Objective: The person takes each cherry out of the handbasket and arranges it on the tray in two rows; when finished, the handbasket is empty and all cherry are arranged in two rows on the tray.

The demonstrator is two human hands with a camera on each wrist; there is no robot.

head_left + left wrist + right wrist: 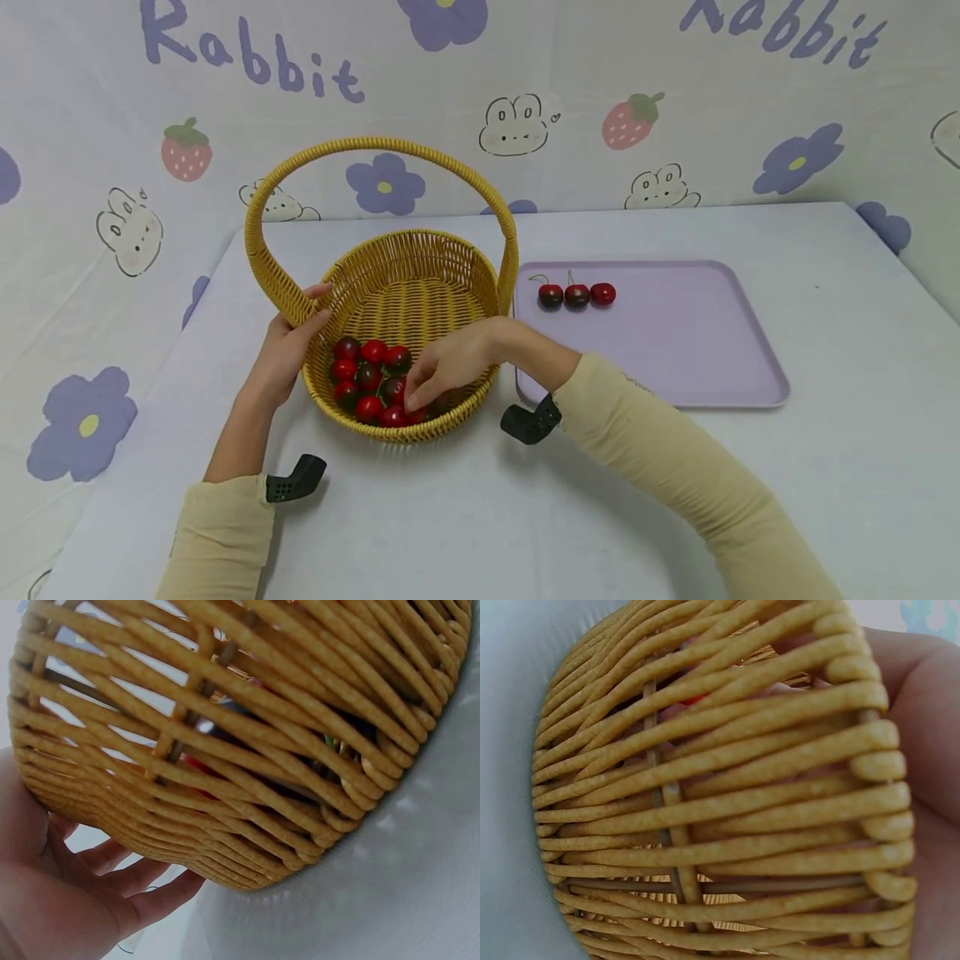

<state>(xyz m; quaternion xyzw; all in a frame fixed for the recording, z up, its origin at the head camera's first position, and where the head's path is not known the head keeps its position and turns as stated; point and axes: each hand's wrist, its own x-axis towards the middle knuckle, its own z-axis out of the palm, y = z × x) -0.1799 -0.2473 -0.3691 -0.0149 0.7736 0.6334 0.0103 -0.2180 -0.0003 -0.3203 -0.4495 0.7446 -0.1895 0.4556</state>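
Observation:
A yellow woven basket (408, 433) with a tall arched handle stands on the table, slightly left of centre. Red and dark cherries (368, 377) lie bunched in its near left part. My left hand (288, 346) grips the basket's left side at the foot of the handle; in the left wrist view its fingers (161, 900) lie against the outside of the wall. Over the near right rim reaches my right hand (453, 358), fingers bent down, thumb and fingertips among the cherries. I cannot tell whether a cherry is pinched between them. The basket wall hides much of this in the right wrist view.
A flat lilac tray (660, 342) lies right of the basket, with a row of three cherries (577, 297) near its upper left corner. Behind the white table (465, 517) hangs a patterned cloth (570, 75). My right forearm passes over the tray's near left corner.

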